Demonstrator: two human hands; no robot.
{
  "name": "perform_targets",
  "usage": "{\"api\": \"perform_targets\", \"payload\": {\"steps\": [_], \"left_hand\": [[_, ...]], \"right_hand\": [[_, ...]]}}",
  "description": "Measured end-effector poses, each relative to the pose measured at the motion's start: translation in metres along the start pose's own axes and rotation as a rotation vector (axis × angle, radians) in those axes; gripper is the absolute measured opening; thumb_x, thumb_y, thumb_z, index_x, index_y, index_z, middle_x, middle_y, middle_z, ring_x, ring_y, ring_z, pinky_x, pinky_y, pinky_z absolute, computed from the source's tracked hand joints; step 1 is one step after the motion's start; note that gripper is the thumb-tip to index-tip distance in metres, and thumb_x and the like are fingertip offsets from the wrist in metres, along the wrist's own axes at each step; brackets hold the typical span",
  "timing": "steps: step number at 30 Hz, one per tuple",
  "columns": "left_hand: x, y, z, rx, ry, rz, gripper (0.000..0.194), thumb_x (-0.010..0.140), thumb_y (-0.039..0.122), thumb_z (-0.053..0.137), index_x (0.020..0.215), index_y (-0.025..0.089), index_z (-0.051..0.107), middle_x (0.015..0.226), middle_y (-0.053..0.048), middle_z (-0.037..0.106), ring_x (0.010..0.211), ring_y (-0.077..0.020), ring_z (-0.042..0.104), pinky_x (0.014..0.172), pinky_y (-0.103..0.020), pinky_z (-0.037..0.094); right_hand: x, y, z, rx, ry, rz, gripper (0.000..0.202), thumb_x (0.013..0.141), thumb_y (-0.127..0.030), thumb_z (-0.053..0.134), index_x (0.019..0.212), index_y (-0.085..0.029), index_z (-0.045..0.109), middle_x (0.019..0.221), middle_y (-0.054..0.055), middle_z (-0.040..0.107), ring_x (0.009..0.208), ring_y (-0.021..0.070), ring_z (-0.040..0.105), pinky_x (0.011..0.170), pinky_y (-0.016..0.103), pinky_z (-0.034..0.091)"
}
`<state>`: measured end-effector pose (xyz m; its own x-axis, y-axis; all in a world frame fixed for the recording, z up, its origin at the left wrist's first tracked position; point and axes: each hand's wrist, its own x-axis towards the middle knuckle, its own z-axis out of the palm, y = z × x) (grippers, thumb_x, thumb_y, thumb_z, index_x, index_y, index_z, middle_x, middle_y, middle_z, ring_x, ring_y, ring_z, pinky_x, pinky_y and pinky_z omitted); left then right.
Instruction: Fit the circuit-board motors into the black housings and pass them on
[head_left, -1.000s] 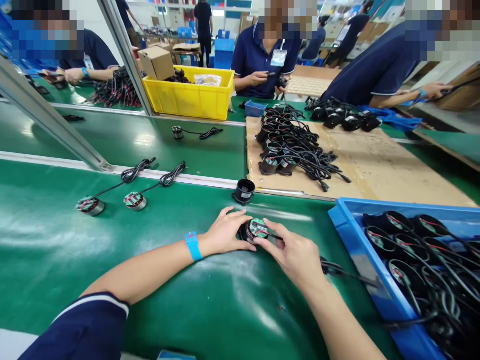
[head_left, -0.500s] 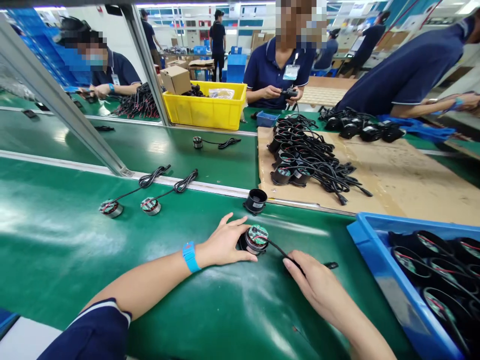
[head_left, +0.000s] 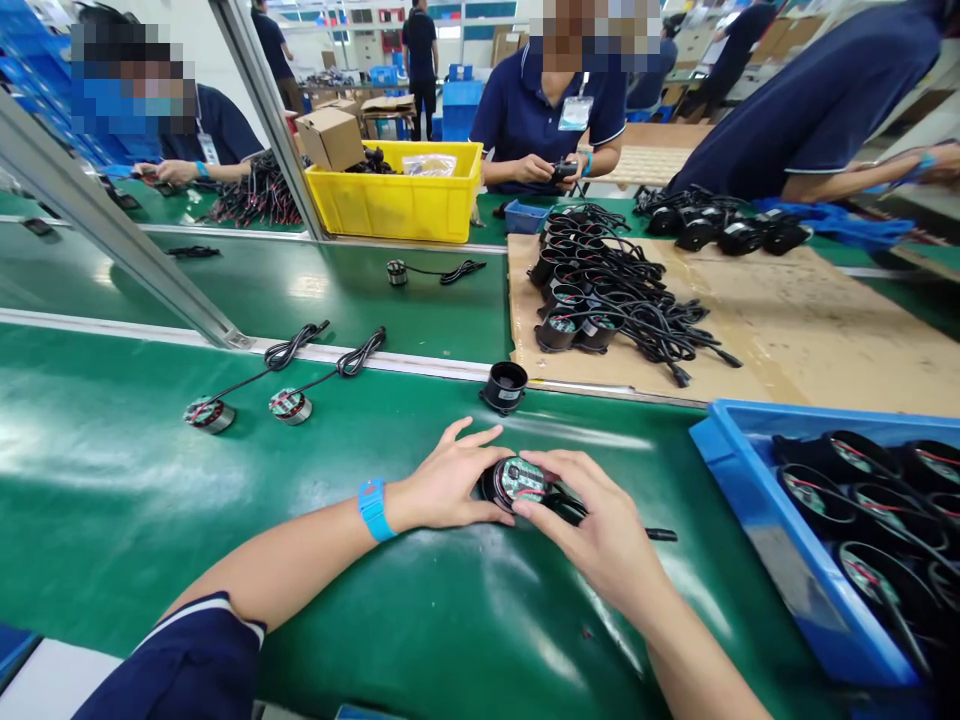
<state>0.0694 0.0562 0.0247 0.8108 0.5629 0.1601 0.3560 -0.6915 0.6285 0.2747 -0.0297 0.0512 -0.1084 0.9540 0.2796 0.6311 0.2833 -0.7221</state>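
A: Largest entry?

B: Smooth green worktop (head_left: 337, 620). Upon it, right: 1 blue plastic tray (head_left: 739, 480), filled with black cylindrical cups (head_left: 817, 495), green boards, red wires and black cables inside.

A: Next?

B: 1 rectangular yellow plastic bin (head_left: 390, 210); contents: 1 brown cardboard box (head_left: 330, 138), dark parts, clear bag.

A: Hands?

B: Left hand (head_left: 450, 487): wide curve, gripping the held housing's left side. Right hand (head_left: 604, 525): thumb and fingertips slightly parted, closed on the board's edges.

A: The held piece?

B: Black round housing (head_left: 493, 487), on the worktop between both hands; topped by 1 round green circuit board (head_left: 523, 480), red wire, black cable.

A: Labels?

B: 1 white sticker (head_left: 508, 395) on the open black cup (head_left: 504, 378) beyond; writing too small to read.
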Motion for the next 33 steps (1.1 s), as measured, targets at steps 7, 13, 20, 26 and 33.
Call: {"api": "perform_targets", "payload": {"steps": [7, 13, 20, 26, 33], "left_hand": [[-0.002, 0.000, -0.003, 0.010, -0.005, 0.022, 0.075, 0.082, 0.059, 0.075, 0.139, 0.016, 0.051, 0.142, -0.021, 0.059, 0.146, -0.0339, 0.041, 0.124, -0.059, 0.013], [-0.003, 0.006, -0.008, 0.022, 0.008, 0.029, 0.071, 0.082, 0.057, 0.075, 0.138, 0.019, 0.053, 0.137, -0.017, 0.064, 0.143, -0.0340, 0.045, 0.125, -0.060, 0.008], [-0.004, -0.009, 0.002, 0.021, -0.064, 0.033, 0.076, 0.083, 0.063, 0.071, 0.139, 0.015, 0.052, 0.141, -0.024, 0.058, 0.142, -0.0354, 0.047, 0.123, -0.063, 0.014], [-0.002, -0.016, -0.005, -0.094, -0.171, 0.031, 0.088, 0.075, 0.064, 0.078, 0.145, 0.021, 0.047, 0.147, -0.020, 0.054, 0.145, -0.0352, 0.042, 0.123, -0.057, 0.019], [0.013, -0.039, -0.041, -0.329, 0.231, -0.112, 0.073, 0.096, 0.075, 0.031, 0.144, 0.021, 0.040, 0.128, -0.013, 0.068, 0.119, -0.0248, 0.066, 0.104, -0.039, 0.050]], "right_hand": [[-0.006, 0.002, 0.003, 0.047, -0.020, 0.100, 0.041, 0.092, -0.051, 0.062, 0.119, -0.020, 0.062, 0.066, -0.006, 0.044, 0.057, 0.0112, 0.046, 0.055, 0.023, 0.043], [-0.008, -0.006, 0.008, 0.016, -0.024, 0.123, 0.040, 0.092, -0.051, 0.062, 0.117, -0.020, 0.064, 0.059, -0.008, 0.044, 0.049, 0.0094, 0.043, 0.049, 0.020, 0.041], [-0.012, 0.010, -0.004, -0.031, -0.161, 0.156, 0.044, 0.099, -0.048, 0.051, 0.134, -0.025, 0.061, 0.078, -0.001, 0.070, 0.063, 0.0134, 0.063, 0.063, 0.024, 0.054], [-0.005, 0.057, -0.030, -0.183, -0.190, 0.122, 0.057, 0.087, -0.043, 0.068, 0.141, -0.028, 0.057, 0.123, 0.008, 0.071, 0.110, 0.0247, 0.069, 0.097, 0.044, 0.056], [-0.004, 0.029, 0.018, -0.025, -0.272, -0.089, 0.089, 0.081, -0.042, 0.079, 0.156, -0.031, 0.032, 0.153, 0.010, 0.049, 0.138, 0.0262, 0.051, 0.113, 0.043, 0.047]]}}
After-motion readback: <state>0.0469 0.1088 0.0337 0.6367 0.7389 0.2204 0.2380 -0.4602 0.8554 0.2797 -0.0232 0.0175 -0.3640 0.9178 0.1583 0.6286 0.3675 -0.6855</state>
